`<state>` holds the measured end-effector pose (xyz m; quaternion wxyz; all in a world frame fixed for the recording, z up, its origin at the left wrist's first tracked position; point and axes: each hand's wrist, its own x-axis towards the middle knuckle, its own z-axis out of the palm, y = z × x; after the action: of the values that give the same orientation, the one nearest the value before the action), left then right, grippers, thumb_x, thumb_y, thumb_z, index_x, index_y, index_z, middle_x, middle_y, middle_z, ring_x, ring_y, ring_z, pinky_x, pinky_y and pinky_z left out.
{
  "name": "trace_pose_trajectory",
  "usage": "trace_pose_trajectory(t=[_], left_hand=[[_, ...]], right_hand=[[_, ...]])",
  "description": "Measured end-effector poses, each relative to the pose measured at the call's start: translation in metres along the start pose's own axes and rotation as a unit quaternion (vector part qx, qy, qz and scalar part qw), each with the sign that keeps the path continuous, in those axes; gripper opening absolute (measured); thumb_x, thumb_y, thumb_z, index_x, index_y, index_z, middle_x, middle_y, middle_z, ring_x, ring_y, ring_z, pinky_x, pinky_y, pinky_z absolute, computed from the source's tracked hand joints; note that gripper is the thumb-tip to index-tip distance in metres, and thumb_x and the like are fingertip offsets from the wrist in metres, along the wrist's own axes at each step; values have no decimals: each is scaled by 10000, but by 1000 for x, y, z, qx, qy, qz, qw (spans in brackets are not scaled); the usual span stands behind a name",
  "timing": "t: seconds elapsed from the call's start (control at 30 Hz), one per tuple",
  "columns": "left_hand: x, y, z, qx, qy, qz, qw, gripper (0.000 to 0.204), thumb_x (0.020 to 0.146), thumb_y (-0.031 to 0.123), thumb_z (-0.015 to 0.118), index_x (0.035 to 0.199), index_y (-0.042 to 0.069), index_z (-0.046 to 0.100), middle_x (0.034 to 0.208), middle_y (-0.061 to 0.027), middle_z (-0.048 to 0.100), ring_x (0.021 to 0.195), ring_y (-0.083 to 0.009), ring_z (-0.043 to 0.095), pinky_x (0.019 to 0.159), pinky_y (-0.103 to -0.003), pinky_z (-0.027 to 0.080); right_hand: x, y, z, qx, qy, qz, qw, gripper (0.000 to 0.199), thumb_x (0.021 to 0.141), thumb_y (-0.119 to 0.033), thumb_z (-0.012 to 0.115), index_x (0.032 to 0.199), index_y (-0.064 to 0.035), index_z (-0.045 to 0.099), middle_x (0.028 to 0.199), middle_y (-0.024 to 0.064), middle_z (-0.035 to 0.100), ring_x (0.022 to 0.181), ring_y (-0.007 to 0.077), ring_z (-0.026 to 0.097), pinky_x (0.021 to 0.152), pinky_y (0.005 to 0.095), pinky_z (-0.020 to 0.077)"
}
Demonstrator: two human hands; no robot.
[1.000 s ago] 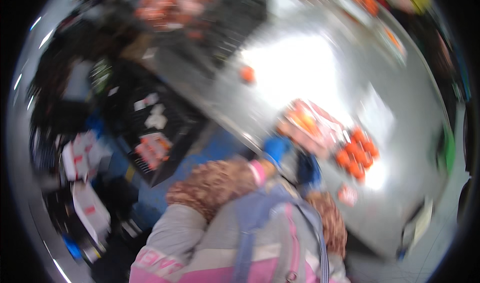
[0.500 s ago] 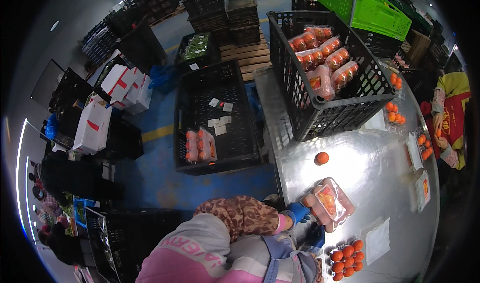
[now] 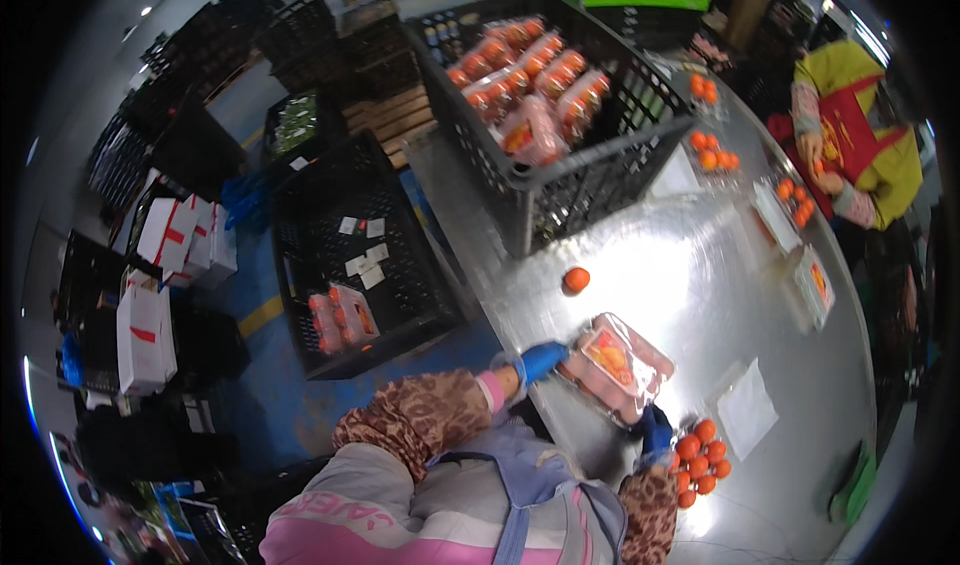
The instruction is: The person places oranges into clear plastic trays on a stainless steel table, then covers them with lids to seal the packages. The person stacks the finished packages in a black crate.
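Observation:
A clear-lidded pack of tomatoes (image 3: 617, 367) with a red and yellow label lies on the steel table before me. My left hand (image 3: 541, 362), in a blue glove, grips its left end. My right hand (image 3: 655, 430), gloved as well, holds the near right corner, its fingers partly hidden by the pack. Right beside that hand stands an uncovered tray of tomatoes (image 3: 702, 463). A white sheet (image 3: 748, 410) rests to the right of the tray. One loose tomato (image 3: 576, 280) sits beyond the pack.
A black crate (image 3: 530, 180) of packed tomatoes stands on the steel table (image 3: 490, 255). Left on the floor, another black crate (image 3: 420, 310) holds packs and paper slips. Across the table a co-worker (image 3: 850, 115) handles tomatoes near more trays (image 3: 797, 203). A green object (image 3: 853, 487) lies at right.
The view has swung, shifting the scene left. The pack is turned on the table, and my right hand, earlier mostly hidden, now shows at its near corner.

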<state>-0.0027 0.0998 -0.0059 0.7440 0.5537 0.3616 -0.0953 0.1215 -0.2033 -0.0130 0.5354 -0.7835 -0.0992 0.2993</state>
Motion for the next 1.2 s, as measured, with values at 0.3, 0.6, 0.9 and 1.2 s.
trace_pose_trajectory(t=[0.3, 0.6, 0.9, 1.2], left_hand=[[28, 50, -14, 201, -70, 10, 977, 226, 848, 192, 620, 966, 9, 682, 837, -38, 671, 705, -111, 599, 641, -252, 487], [36, 29, -8, 276, 8, 82, 958, 235, 807, 215, 627, 877, 1, 693, 795, -125, 672, 696, -181, 629, 650, -297, 495], [21, 23, -1, 90, -10, 25, 996, 210, 843, 192, 620, 900, -5, 668, 691, -40, 619, 549, -121, 555, 515, -260, 461], [13, 21, 5, 94, -7, 23, 995, 201, 836, 172, 622, 927, -5, 657, 703, -58, 628, 549, -135, 583, 509, -244, 472]], right_hand=[[18, -5, -7, -92, -30, 36, 995, 300, 886, -235, 600, 1032, 23, 644, 887, 81, 674, 800, 147, 597, 752, 287, 471], [16, -25, 3, -27, 69, 86, 994, 296, 894, -240, 586, 1055, 0, 645, 958, 93, 659, 835, 171, 594, 761, 283, 470], [-59, -12, 60, 466, 42, 206, 859, 320, 910, -170, 554, 1183, -3, 574, 1059, 98, 655, 912, 207, 627, 836, 321, 496], [-18, -12, 92, 388, 214, 166, 881, 233, 899, -280, 605, 948, -55, 641, 761, 48, 646, 644, 146, 591, 575, 253, 441]])
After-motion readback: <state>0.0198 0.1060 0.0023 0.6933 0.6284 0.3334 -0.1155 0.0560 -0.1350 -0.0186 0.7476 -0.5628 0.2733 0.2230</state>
